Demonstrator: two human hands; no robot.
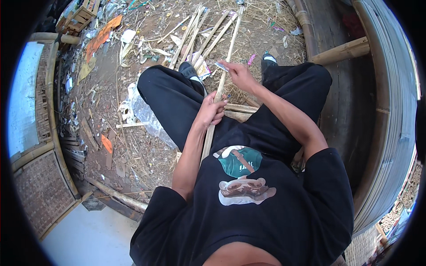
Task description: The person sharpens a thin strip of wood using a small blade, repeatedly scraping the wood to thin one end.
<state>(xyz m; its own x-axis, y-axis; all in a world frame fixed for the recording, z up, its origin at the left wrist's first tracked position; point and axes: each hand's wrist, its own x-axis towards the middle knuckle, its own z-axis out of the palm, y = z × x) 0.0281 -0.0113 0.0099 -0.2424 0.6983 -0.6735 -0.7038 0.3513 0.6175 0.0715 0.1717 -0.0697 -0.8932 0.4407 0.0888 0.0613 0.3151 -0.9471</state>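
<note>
A long pale bamboo strip [232, 42] runs from near my lap, between my legs, out to the ground ahead. My left hand [212, 111] is wrapped round its nearer part. Farther along the strip, my right hand [243, 77] is closed on what looks like a knife [221, 66]. Its short, shiny blade lies against or just over the strip; contact is hard to make out. The handle is hidden inside my fist. Several more bamboo strips [188, 37] lie side by side on the ground beyond my left foot.
Dirt ground [146, 26] is strewn with straw, shavings and litter. Clear plastic sheeting [153, 126] lies beside my left knee. At the far left are a wooden crate [84, 15] and orange scraps [103, 36]. A woven bamboo panel [44, 190] stands left, a curved bamboo structure [381, 102] right.
</note>
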